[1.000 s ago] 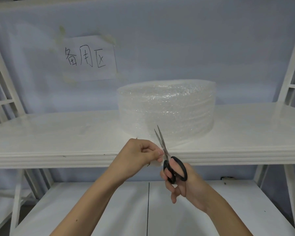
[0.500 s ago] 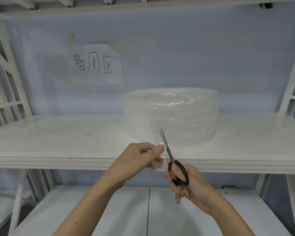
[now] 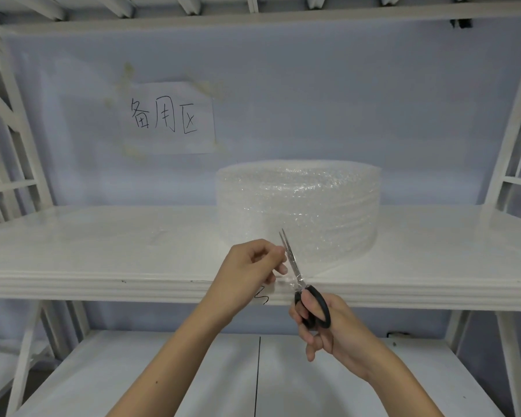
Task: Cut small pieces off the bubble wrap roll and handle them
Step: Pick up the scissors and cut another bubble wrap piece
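Note:
A wide clear bubble wrap roll [image 3: 298, 206] lies flat on the white middle shelf [image 3: 103, 251]. Its loose end hangs toward me over the shelf's front edge. My left hand [image 3: 250, 269] pinches that loose end [image 3: 286, 281] between thumb and fingers, just left of the scissor blades. My right hand [image 3: 325, 329] grips the black-handled scissors [image 3: 301, 284], blades pointing up and nearly closed on the wrap beside my left fingertips.
A paper sign with handwritten characters [image 3: 169, 118] is taped to the pale blue back wall. White frame uprights [image 3: 18, 164] stand at both sides. A lower white shelf [image 3: 193, 380] lies under my arms, and an upper shelf [image 3: 253, 13] runs overhead.
The view has tilted upward, showing the upper shelf. The scissor blades have closed somewhat on the wrap's loose end; both hands stay at the shelf's front edge.

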